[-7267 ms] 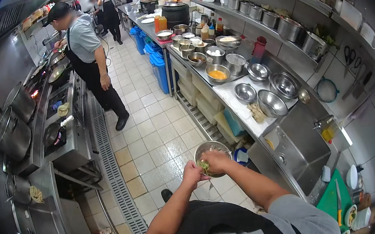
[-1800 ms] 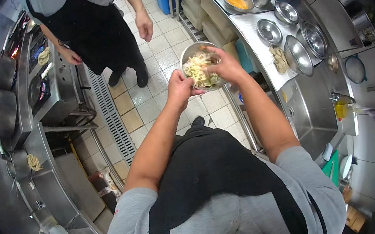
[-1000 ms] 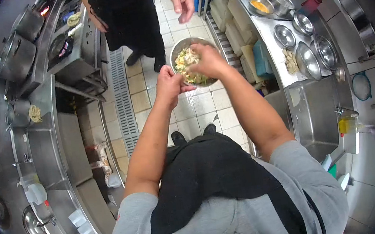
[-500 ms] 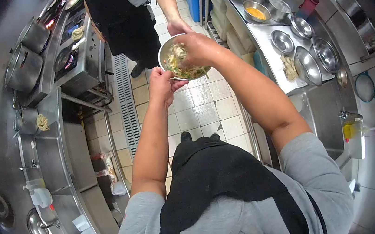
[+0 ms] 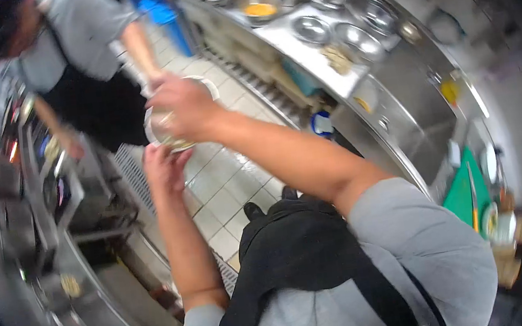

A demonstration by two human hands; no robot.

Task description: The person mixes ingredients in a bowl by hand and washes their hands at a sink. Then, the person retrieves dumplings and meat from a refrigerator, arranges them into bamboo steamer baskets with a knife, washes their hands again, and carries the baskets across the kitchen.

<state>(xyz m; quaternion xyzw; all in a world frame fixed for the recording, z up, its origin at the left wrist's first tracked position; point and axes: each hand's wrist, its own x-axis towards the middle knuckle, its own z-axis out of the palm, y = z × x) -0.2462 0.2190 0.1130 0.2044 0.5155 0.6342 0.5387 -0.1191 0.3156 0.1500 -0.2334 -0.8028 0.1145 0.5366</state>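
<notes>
A bowl (image 5: pixel 154 129) of mixed food hangs above the tiled floor, its rim pale and its contents blurred. My left hand (image 5: pixel 167 167) grips the near edge from below, thumb by the rim. Over the bowl's opening lies my right hand (image 5: pixel 186 110), covering much of the food. Its fingers are smeared and partly hidden, so what they hold is unclear. A co-worker's hand (image 5: pixel 161 81) is at the far side of the bowl; whether it touches the rim is hard to see.
The co-worker (image 5: pixel 84 74) stands ahead left, beside a stove with flames (image 5: pixel 13 151). Metal bowls (image 5: pixel 312 29) and a bowl of yellow liquid (image 5: pixel 260 10) line the right counter. A knife (image 5: pixel 474 199) lies on a green cutting board (image 5: pixel 458 194). A floor drain grate (image 5: pixel 134 172) runs left.
My view has turned right, bringing the cutting board in. The bowl and both my hands now appear further left and lower. My right hand covers more of the food.
</notes>
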